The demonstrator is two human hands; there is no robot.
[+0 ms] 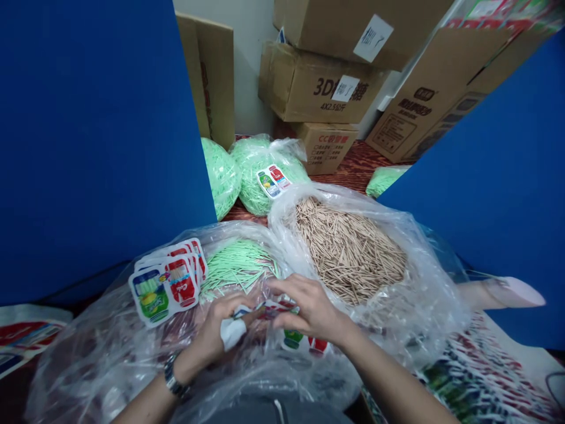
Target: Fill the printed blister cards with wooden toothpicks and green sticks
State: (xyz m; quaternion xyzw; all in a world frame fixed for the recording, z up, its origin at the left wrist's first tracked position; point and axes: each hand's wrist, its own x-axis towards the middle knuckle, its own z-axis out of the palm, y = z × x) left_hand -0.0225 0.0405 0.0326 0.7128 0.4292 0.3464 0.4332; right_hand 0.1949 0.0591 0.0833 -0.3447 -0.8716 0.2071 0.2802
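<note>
You had both hands low in front of you, working on one printed packet (279, 307) held edge-on between them, above the clear plastic near your lap. Your left hand (215, 327) was curled closed on its left end; your right hand (311, 308) was partly open, thumb and fingers parted around the other end, though whether they pressed on it could not be told. The step in hand looked like handling the packet's edge, and the next move seemed to call for a steady left grip with the right fingers free to work. Counting outward: one more packet showed partly below your right hand, at least four lay in an overlapping fan (165, 288) to the left, and one rested on a bag behind. There was one open heap of green sticks (241, 265) and one of brown sticks (353, 253). Two full green bags (253, 182) sat behind, part of a third at right. Three cardboard boxes (304, 82) stood stacked at the back.
</note>
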